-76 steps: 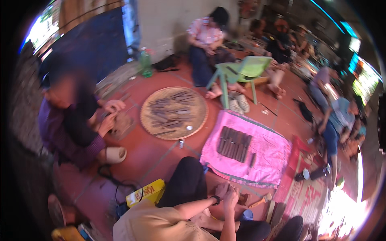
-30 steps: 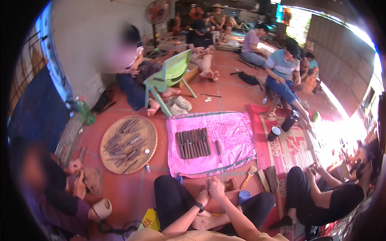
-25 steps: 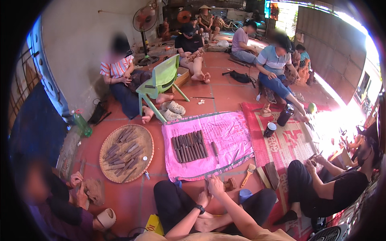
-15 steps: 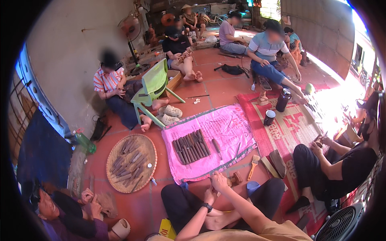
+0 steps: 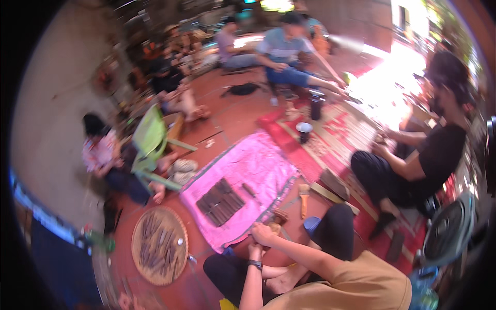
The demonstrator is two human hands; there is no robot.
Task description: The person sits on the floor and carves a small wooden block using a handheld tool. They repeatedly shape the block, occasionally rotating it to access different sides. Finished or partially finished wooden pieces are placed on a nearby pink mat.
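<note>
My right hand (image 5: 264, 234) is closed, set against my left hand (image 5: 256, 251) in front of my crossed legs. My left fingers are also curled, and a watch sits on that wrist. Whatever lies between the two hands is hidden and blurred. Just beyond my right knuckles is a brown wooden piece (image 5: 279, 216), possibly carved. A pink cloth (image 5: 268, 160) spreads on the floor ahead, bearing a row of dark-handled tools (image 5: 221, 202) and one separate tool (image 5: 249, 190). A brush (image 5: 304, 200) with a wooden handle lies right of the cloth.
On the left is a round woven tray (image 5: 135, 248) of dark sticks. A green chair (image 5: 150, 134) stands behind it. A dark bottle (image 5: 315, 106) and a cup (image 5: 304, 132) stand on the red mat (image 5: 341, 139). Several people sit around; a fan (image 5: 449, 227) is at right.
My view has swung right and tilted, so the scene sits further left and is blurred. The person at lower left has nearly left the picture. My hands stay together.
</note>
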